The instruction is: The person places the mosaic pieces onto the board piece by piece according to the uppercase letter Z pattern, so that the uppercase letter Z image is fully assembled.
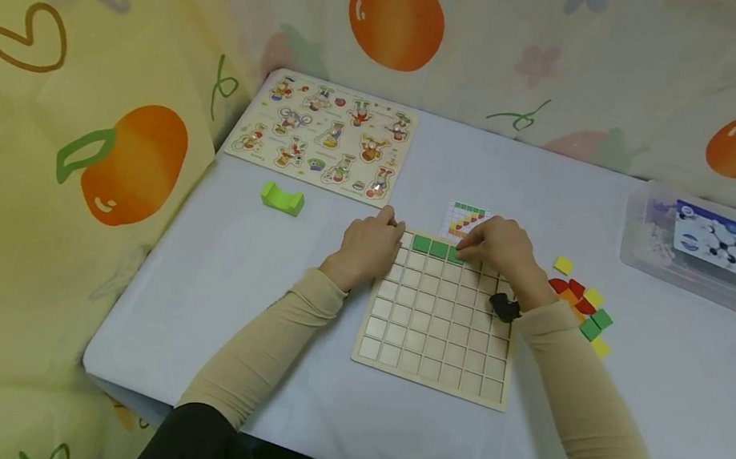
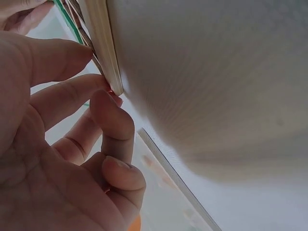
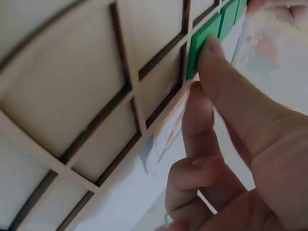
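A wooden grid board [image 1: 432, 305] lies on the table before me, its top row holding green square tiles [image 1: 421, 244] near the left end. My left hand [image 1: 365, 249] grips the board's upper left corner, with thumb and index finger at the wooden edge [image 2: 103, 43] in the left wrist view. At the third green tile [image 3: 207, 36], my right hand [image 1: 506, 253] has its thumb on the tile's face and the index fingertip at the board's rim below it. A pattern card [image 1: 465, 217] with coloured squares lies just behind the board, partly covered by the right hand.
Loose red, orange, yellow and green pieces [image 1: 590, 328] lie right of the board, partly behind the right forearm. A picture puzzle board [image 1: 325, 133] is at the back left, with a bright green block [image 1: 281, 199] in front. A clear plastic box [image 1: 649, 252] stands at the back right.
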The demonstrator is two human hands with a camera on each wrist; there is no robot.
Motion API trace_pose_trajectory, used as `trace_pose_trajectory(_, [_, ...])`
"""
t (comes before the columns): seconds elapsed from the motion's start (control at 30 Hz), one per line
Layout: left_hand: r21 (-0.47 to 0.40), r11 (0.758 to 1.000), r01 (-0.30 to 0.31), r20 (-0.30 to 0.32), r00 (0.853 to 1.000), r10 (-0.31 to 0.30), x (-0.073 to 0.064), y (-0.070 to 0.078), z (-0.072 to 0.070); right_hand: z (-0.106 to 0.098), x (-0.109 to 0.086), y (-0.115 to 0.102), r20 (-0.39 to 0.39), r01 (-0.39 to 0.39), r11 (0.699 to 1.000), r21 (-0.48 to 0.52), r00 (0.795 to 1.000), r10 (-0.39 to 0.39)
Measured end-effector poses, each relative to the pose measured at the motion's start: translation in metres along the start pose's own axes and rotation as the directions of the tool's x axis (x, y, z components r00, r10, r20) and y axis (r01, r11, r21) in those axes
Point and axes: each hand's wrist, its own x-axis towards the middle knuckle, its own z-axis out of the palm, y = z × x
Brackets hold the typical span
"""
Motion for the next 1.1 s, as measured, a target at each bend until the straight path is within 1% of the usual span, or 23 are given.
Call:
trace_pose_trajectory(0.13, [0.001,1.0,0.004,0.004,1.0,-0.004,-0.001,0.0,0.001,0.003,-0.005,0.002,-0.052,0.007,0.999,-0.034,0.999,-0.009])
trace_pose_trajectory(0.27, [0.0,1.0,-0.001,0.009,1.0,0.001,-0.002,-0.001,0.001,-0.004,-0.017,0.017,-0.107,0.007,1.0,-0.021,0.994,-0.009])
trace_pose_trajectory(0.33, [0.0,1.0,-0.003,0.012,1.0,0.003,-0.002,-0.001,0.002,-0.011,-0.027,0.028,-0.125,-0.019,1.0,-0.015,0.992,0.016])
trace_pose_trajectory(0.47, [0.0,1.0,0.001,0.023,1.0,-0.001,-0.002,-0.002,0.002,-0.026,-0.049,0.059,-0.143,-0.104,0.994,-0.02,0.985,0.1])
trace_pose_trajectory(0.6, [0.002,1.0,0.006,0.022,1.0,-0.006,-0.002,-0.002,0.003,-0.036,-0.073,0.094,-0.147,-0.218,0.974,-0.054,0.967,0.209])
trace_pose_trajectory(0.7, [0.004,1.0,0.005,0.022,1.0,-0.005,-0.001,-0.003,0.004,-0.04,-0.092,0.118,-0.145,-0.296,0.952,-0.072,0.948,0.284])
trace_pose_trajectory(0.8, [0.005,1.0,0.004,0.021,1.0,-0.004,-0.001,-0.003,0.004,-0.044,-0.11,0.135,-0.137,-0.36,0.93,-0.07,0.927,0.348])
trace_pose_trajectory(0.87, [0.01,1.0,0.002,0.02,1.0,-0.002,0.0,-0.003,0.004,-0.045,-0.119,0.143,-0.132,-0.398,0.916,-0.056,0.912,0.388])
trace_pose_trajectory(1.0, [0.021,1.0,-0.007,0.014,1.0,0.006,0.001,-0.003,0.004,-0.05,-0.13,0.15,-0.079,-0.461,0.887,-0.032,0.886,0.458])
trace_pose_trajectory(1.07, [0.022,1.0,-0.012,0.012,1.0,0.012,0.002,-0.003,0.004,-0.051,-0.132,0.15,-0.045,-0.476,0.879,-0.019,0.879,0.475])
trace_pose_trajectory(1.1, [0.022,1.0,-0.015,0.008,1.0,0.015,0.002,-0.003,0.004,-0.052,-0.133,0.15,-0.031,-0.475,0.88,-0.014,0.88,0.475])
